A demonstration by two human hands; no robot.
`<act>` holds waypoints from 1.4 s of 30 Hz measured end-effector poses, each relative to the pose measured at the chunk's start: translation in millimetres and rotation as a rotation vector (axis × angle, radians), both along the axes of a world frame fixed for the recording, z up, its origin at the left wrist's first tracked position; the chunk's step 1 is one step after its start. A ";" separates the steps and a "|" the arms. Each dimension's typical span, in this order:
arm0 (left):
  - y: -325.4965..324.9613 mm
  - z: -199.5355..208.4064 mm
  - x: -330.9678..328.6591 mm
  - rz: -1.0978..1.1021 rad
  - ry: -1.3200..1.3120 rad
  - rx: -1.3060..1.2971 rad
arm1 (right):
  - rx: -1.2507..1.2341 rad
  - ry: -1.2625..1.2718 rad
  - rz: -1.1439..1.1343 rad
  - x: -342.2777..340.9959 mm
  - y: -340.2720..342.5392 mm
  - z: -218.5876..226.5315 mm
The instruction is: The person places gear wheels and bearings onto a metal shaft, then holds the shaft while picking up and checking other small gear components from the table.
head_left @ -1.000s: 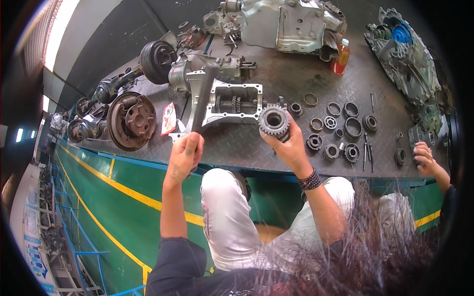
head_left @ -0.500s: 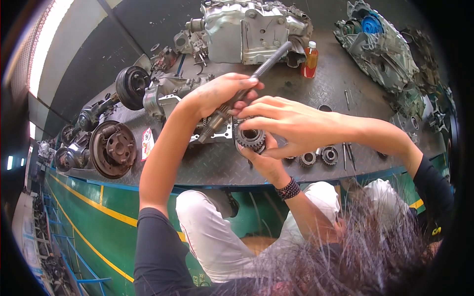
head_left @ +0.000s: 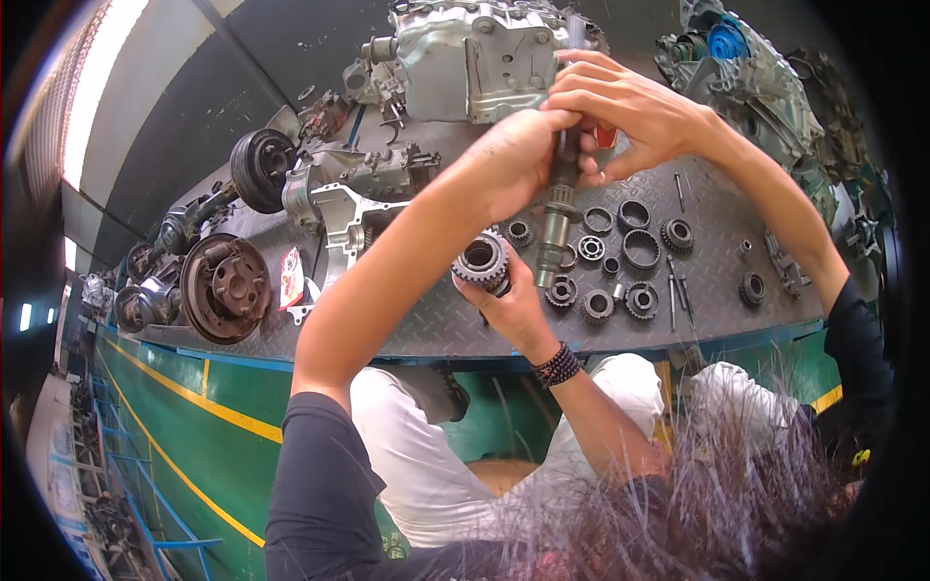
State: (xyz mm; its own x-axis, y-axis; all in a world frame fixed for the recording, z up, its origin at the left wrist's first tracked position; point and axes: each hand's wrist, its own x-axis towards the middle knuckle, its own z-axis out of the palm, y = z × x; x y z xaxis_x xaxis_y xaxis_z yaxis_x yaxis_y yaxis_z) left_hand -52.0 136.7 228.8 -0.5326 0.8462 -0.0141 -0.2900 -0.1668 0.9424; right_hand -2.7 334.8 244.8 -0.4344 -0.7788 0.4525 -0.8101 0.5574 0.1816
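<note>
My left hand (head_left: 518, 160) is closed around the middle of a splined metal gearbox shaft (head_left: 557, 228), held steeply over the bench. From the right, a co-worker's hand (head_left: 644, 102) with fingers curled reaches the shaft's upper part, close by my fingers. My right hand (head_left: 513, 308), with a beaded bracelet at the wrist, grips a toothed gear (head_left: 481, 257) upright near the bench's front edge. My thumb lies along the gear's near side. My left forearm passes just left of the gear. Some of my fingers are hidden behind the parts.
Several loose gears (head_left: 641, 300) and bearing rings (head_left: 640, 249) lie right of the shaft, near thin metal rods (head_left: 671, 300). A silver gearbox housing (head_left: 436, 68) stands behind. Brake assemblies (head_left: 225, 289) sit left; another opened casing (head_left: 756, 107) is at the far right.
The shaft has moved right and away, and stands steeper. The co-worker's hand has gone from over the gear up to the shaft. My right hand keeps the gear, shifted slightly left.
</note>
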 end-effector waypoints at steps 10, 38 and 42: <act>6.2 33.1 34.9 -0.271 0.410 -0.305 | -1.670 -0.621 -0.148 49.2 -205.4 -192.6; -175.2 -54.3 33.8 0.427 1.015 -0.359 | -1.555 -0.715 -0.094 52.4 -215.1 -189.8; -177.7 -34.1 43.3 0.206 1.333 -0.455 | -1.588 -0.748 -0.061 53.6 -216.5 -191.9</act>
